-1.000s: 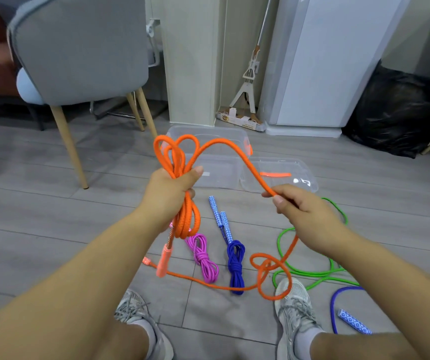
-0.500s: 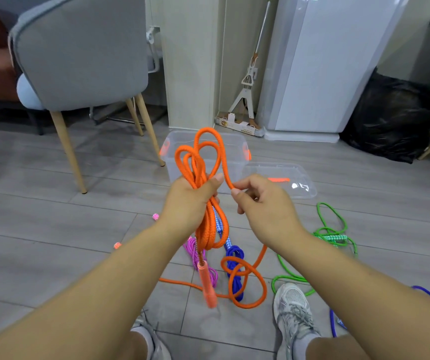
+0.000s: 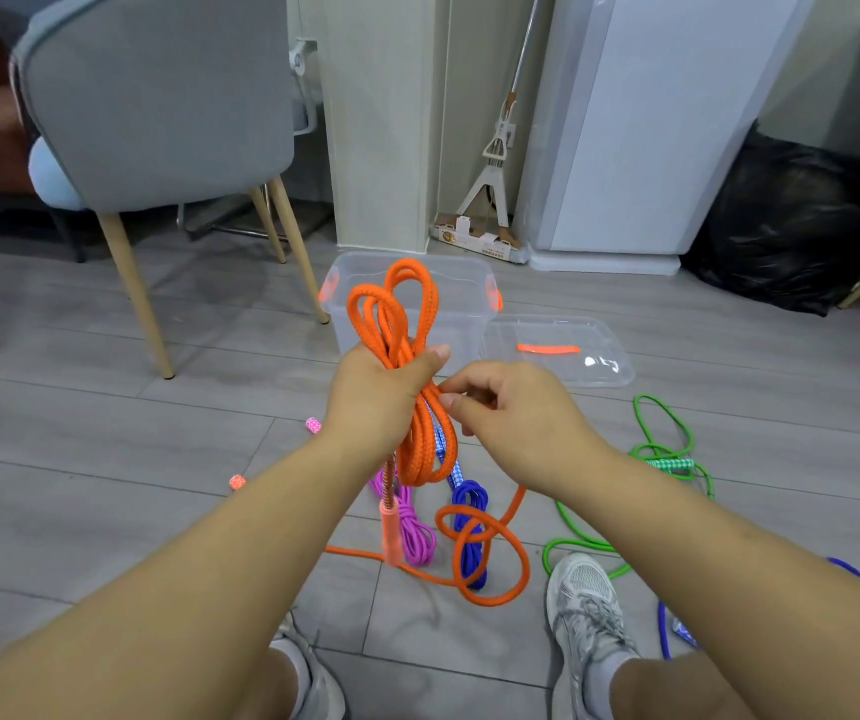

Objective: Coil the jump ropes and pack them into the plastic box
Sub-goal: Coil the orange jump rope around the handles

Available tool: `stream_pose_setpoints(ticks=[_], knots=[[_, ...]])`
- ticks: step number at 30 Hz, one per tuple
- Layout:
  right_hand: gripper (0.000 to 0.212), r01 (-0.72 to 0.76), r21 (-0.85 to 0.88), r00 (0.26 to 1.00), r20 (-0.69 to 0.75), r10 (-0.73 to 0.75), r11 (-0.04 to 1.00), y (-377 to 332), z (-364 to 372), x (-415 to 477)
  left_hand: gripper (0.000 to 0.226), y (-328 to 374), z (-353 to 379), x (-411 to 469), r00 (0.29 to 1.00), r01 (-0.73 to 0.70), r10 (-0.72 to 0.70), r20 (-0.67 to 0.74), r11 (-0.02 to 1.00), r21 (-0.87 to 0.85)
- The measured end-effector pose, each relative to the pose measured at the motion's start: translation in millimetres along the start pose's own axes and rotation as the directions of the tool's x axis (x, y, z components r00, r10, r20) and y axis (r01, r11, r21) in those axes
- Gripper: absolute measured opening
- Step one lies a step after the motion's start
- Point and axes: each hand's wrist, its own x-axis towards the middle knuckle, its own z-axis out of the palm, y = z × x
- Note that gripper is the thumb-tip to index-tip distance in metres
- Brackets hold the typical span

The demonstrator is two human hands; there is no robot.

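My left hand (image 3: 381, 402) grips a bundle of orange jump rope (image 3: 401, 314) loops, which stick up above the fist and hang below it; a pale orange handle (image 3: 391, 532) dangles underneath. My right hand (image 3: 516, 418) pinches the orange rope right beside the left thumb. The rope's loose tail (image 3: 485, 558) lies looped on the floor. A coiled pink rope (image 3: 414, 532) and a coiled blue rope (image 3: 472, 532) lie on the floor below my hands. The clear plastic box (image 3: 464, 304) with orange latches stands open behind the loops.
The box's clear lid (image 3: 557, 350) lies right of it. A loose green rope (image 3: 661, 454) sprawls at right, another blue rope (image 3: 669, 631) near my right shoe (image 3: 586, 610). A grey chair (image 3: 157, 96) stands at left; a black bag (image 3: 791, 226) at far right.
My right hand swept in from the right to the left hand, laying another orange loop into the bundle. It now sits just below the left thumb, and the floor tail is shorter.
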Motion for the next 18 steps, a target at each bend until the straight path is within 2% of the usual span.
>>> stream_pose_setpoints(ticks=[2,4,7,11,15,18], knots=[[0.008,-0.023,0.049,1.000,0.015,0.022,0.999,5,-1,-1,0.024,-1,-1,2,1.000,0.030,-0.030,0.005,0.999,0.010],[0.008,-0.048,0.073,0.999,0.029,0.046,0.996,13,-3,-2,0.018,-1,-1,3,0.997,0.067,-0.065,0.036,0.996,-0.053],[0.019,-0.070,-0.001,0.996,0.056,0.070,0.998,29,-10,-7,0.018,0,-5,3,0.995,0.090,-0.081,0.055,0.981,-0.173],[0.026,-0.119,-0.149,0.970,0.194,0.147,0.982,57,-21,-22,0.025,0,-20,12,0.997,0.069,-0.077,-0.024,0.965,-0.253],[0.024,-0.177,-0.265,0.944,0.229,0.240,0.948,84,-29,-37,0.026,-7,-33,22,0.988,0.034,-0.062,-0.140,0.980,-0.196],[0.022,-0.181,-0.392,0.932,0.223,0.284,0.902,91,-31,-41,0.029,-11,-35,22,0.985,0.022,-0.040,-0.167,0.994,-0.108]])
